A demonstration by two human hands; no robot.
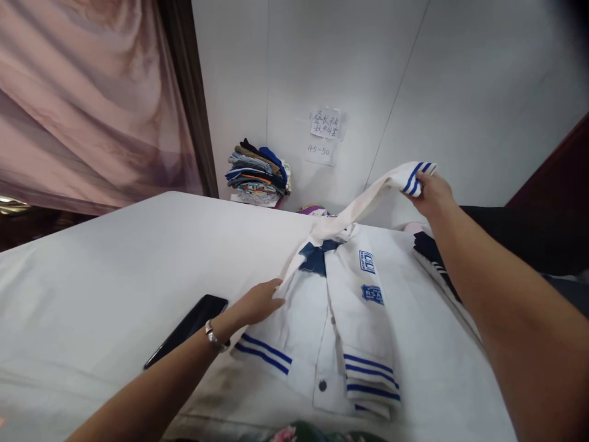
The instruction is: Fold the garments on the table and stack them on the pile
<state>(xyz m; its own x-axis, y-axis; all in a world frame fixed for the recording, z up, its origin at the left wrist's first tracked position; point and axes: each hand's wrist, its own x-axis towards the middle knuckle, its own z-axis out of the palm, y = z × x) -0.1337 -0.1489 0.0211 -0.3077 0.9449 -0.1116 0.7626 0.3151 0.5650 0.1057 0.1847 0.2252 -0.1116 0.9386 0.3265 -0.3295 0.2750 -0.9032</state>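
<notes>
A white jacket [304, 319] with blue stripes at hem and cuff lies front up on the white table. It has a dark blue inner collar and blue patches on one side. My right hand [432, 190] is closed on the striped cuff of one sleeve [363, 202], which it holds raised above the table and stretched toward the upper right. The other sleeve [368, 344] lies folded down over the jacket's front. My left hand [262, 301], with a silver bracelet at the wrist, grips the jacket's left side edge near the shoulder; its fingertips are partly hidden by the fabric.
A black phone [186, 331] lies on the white table [115, 270] beside my left forearm. A stack of folded clothes [257, 172] stands behind the table against the wall, below handwritten paper notes [326, 124]. Dark and white clothes [435, 261] lie at the right edge. A pink curtain [92, 92] hangs at left.
</notes>
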